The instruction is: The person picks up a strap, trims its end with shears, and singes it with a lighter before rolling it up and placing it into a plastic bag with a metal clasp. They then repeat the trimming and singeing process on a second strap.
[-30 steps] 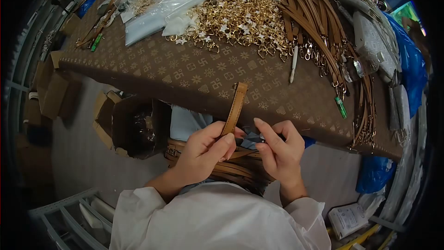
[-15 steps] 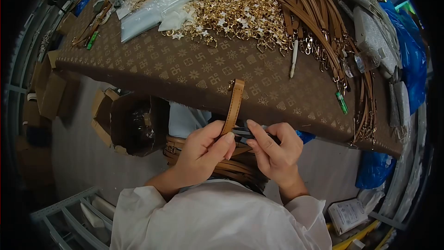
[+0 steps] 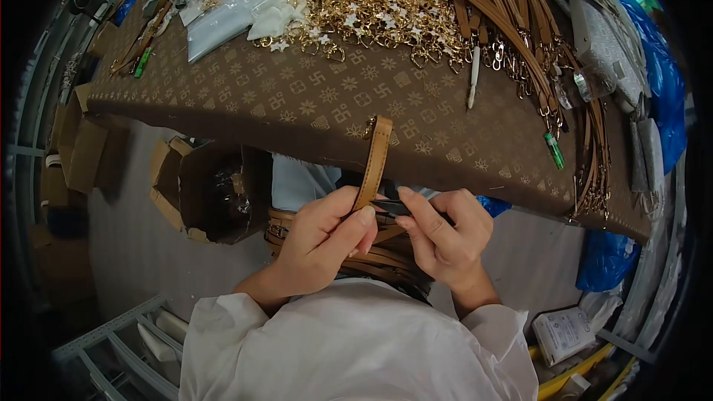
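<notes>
My left hand (image 3: 319,243) pinches the lower end of a tan leather strap (image 3: 376,162) with a line of dark stitching. The strap stands up from my fingers, its folded upper end overlapping the table edge, where a small metal fitting (image 3: 369,128) shows. In my right hand (image 3: 451,236) is a slim dark tool (image 3: 392,209), gripped between thumb and fingers. Its pointed end reaches the strap beside my left thumb; I cannot tell whether it is tweezers or snips. Below my hands, a bundle of tan straps (image 3: 390,254) lies across my lap.
The patterned brown cloth (image 3: 275,96) covers the table. On it are heaped gold clasps (image 3: 386,11), plastic bags (image 3: 223,26), hanging tan straps (image 3: 512,30), a white pen-like tool (image 3: 473,78) and a green lighter-like item (image 3: 554,151). An open carton (image 3: 172,186) stands at lower left.
The view has shifted slightly. The tool's tip has turned a little at the strap, its two light prongs now looking like one dark point. Both hands keep their hold.
</notes>
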`<action>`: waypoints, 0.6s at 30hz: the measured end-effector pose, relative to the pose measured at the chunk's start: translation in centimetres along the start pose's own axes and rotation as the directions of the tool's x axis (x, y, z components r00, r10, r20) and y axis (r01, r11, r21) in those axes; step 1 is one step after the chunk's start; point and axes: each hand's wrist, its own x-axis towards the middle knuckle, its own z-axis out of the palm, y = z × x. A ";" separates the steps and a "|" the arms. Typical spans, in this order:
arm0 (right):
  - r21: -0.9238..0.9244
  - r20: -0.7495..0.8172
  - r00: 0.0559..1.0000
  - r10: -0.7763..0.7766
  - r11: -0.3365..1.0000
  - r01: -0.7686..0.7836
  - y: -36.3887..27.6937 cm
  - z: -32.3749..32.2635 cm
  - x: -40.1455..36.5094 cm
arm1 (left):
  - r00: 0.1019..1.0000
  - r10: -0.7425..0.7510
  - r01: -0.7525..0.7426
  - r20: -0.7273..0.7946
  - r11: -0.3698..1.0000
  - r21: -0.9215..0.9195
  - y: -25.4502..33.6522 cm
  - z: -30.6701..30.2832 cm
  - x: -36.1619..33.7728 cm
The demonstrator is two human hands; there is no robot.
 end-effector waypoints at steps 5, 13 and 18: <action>0.136 -0.068 0.979 0.193 0.974 -0.183 0.2 -0.4 0.3 | 1.000 0.015 -0.013 0.013 0.995 -0.095 0.2 0.0 0.1; 0.074 0.022 0.992 0.121 0.990 -0.122 -0.3 -0.4 0.4 | 1.000 0.003 -0.002 0.011 0.997 -0.081 0.5 0.3 0.2; 0.056 0.006 0.995 0.095 0.994 -0.095 -0.2 -0.3 0.5 | 1.000 -0.009 0.009 0.014 0.999 -0.044 0.7 0.4 0.1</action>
